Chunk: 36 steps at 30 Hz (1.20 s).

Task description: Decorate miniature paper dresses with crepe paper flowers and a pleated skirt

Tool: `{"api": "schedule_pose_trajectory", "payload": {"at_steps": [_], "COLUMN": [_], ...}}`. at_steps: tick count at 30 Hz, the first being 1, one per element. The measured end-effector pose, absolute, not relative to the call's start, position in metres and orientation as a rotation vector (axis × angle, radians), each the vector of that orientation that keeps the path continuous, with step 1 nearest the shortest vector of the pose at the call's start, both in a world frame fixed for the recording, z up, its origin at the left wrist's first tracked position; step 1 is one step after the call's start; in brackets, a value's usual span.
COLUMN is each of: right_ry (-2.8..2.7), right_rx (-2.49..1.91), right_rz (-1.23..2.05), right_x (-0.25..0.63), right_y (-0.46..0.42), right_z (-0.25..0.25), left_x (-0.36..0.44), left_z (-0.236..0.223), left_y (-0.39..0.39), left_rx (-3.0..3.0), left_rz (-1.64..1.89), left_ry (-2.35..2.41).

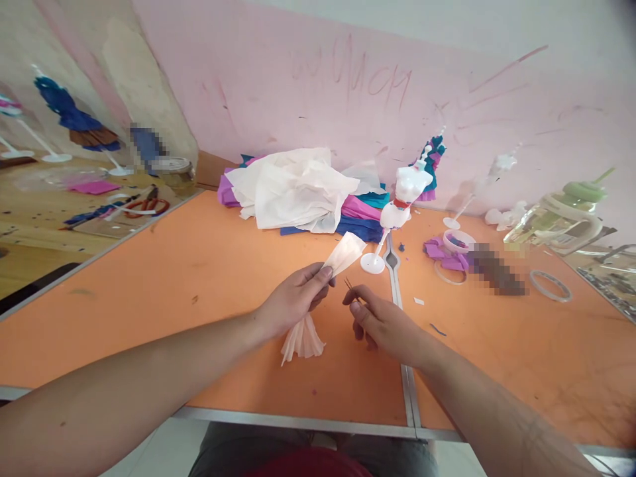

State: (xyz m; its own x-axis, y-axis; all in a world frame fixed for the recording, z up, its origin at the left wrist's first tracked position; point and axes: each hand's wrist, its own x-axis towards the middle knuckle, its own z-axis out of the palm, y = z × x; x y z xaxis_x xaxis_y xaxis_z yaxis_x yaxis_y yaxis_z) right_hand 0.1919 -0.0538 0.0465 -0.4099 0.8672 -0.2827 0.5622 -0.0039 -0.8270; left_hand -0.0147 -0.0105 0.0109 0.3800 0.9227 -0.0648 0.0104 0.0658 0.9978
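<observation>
My left hand (305, 291) pinches a pale peach strip of crepe paper (348, 253) between thumb and fingers. One flat end sticks out up and to the right. Below the hand, the gathered, fanned end hangs just over the orange table (238, 291). My right hand (375, 321) is curled a little to the right, its thumb and index finger closed on slim tweezers (348, 285), whose thin tips point toward the left hand, apart from the paper. Behind both hands stands a small white dress-form mannequin (410, 182) with a red band at its waist.
At the back lies a heap of cream crepe paper (298, 189) over coloured sheets. On the right are a tape roll (550, 286), purple scraps (447, 255) and a clear jug (561, 212). A side table holds orange-handled scissors (146, 207) and a blue-dressed mannequin (74, 116).
</observation>
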Motion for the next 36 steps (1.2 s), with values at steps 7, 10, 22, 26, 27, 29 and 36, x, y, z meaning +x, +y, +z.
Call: {"api": "schedule_pose_trajectory", "payload": {"at_steps": [7,10,22,26,27,29,36], "right_ry": [-1.819,-1.878,-1.948,-1.954,-1.952,-1.943,-1.919], "right_rx": [-1.529,-1.524,-1.487,-1.476,-1.474,-1.464,-1.411], "right_rz": [1.354,1.306,1.192,1.194,1.196,1.198,1.247], "right_x": [0.188,0.186,0.185,0.188,0.189,0.190,0.190], "right_y": [-0.055,-0.055,-0.050,-0.049,-0.048,-0.048,-0.048], "right_z": [0.040,0.039,0.040,0.044,0.045,0.046,0.045], "left_x": [-0.010,-0.007,-0.004,-0.005,-0.005,-0.006,-0.005], "left_z": [0.010,0.008,0.003,0.006,0.007,0.010,0.013], "left_y": [-0.017,-0.020,-0.023,-0.025,-0.025,-0.026,-0.026], "left_rx": [1.427,1.443,1.435,1.372,1.367,1.381,1.388], "left_rz": [0.855,0.857,0.865,0.972,0.996,0.998,0.951], "left_ry": [1.022,1.038,0.956,0.948,0.948,0.945,0.981]}}
